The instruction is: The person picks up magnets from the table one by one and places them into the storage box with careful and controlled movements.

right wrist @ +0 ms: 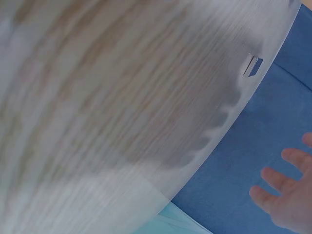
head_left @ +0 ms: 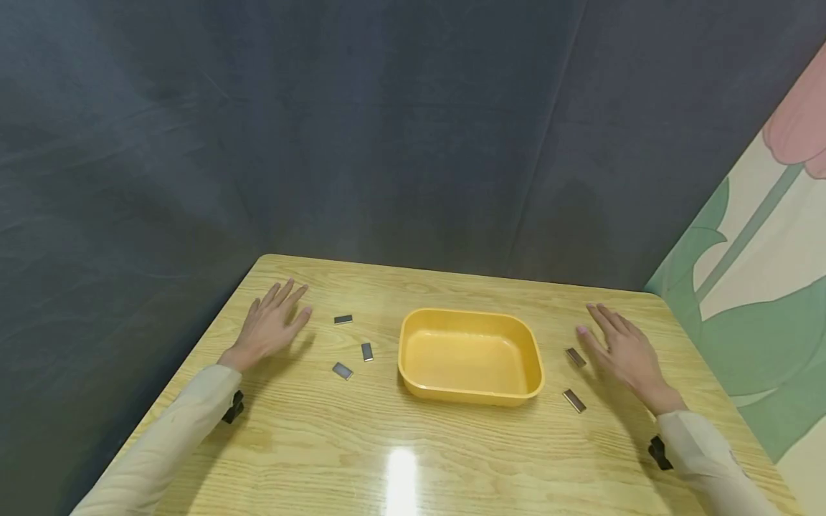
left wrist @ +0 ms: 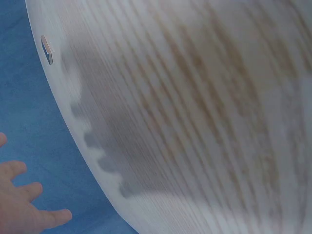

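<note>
My left hand [head_left: 267, 330] hovers over the table's left side, fingers spread and holding nothing. To its right lie three small dark rectangular blocks, one at the back [head_left: 343, 319], one nearer the middle [head_left: 367, 352] and one in front [head_left: 343, 370]. On the right, my right hand [head_left: 624, 352] is also raised with fingers extended. Two brownish rectangular blocks lie just left of it, a rear block [head_left: 576, 357] and a front block [head_left: 573, 400]. Between both groups stands a yellow rectangular tub [head_left: 471, 394] with nothing inside. Each wrist view shows one block, in the left [left wrist: 47, 49] and in the right [right wrist: 253, 66].
All of this is on a light wood-grain table [head_left: 335, 444] with rounded far corners. Dark blue cloth [head_left: 400, 143] hangs behind the table and along its left. A wall painted with a flower [head_left: 761, 330] borders the right side.
</note>
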A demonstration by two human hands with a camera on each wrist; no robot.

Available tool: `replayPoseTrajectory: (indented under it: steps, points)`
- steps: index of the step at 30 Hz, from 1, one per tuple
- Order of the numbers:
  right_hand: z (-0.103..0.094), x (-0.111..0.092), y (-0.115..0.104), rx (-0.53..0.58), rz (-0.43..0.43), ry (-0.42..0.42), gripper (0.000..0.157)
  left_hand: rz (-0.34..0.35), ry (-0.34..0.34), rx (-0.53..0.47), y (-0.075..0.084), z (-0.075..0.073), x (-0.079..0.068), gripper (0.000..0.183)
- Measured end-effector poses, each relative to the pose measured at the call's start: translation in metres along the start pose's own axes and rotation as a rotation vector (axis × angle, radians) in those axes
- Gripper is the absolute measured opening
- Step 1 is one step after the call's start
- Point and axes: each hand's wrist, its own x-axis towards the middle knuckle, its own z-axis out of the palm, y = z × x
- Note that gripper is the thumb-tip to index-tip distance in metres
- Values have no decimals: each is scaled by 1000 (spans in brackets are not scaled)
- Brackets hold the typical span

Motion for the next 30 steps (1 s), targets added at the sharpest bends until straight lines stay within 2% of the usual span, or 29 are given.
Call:
replayPoseTrajectory:
  steps: [20,30]
  points:
    - [1,1,-19,70,-27,15,59,9,5,-21,2,2,-5,65]
    - [2,1,-29,142,-56,-27,59,27,19,-43,4,3,-7,63]
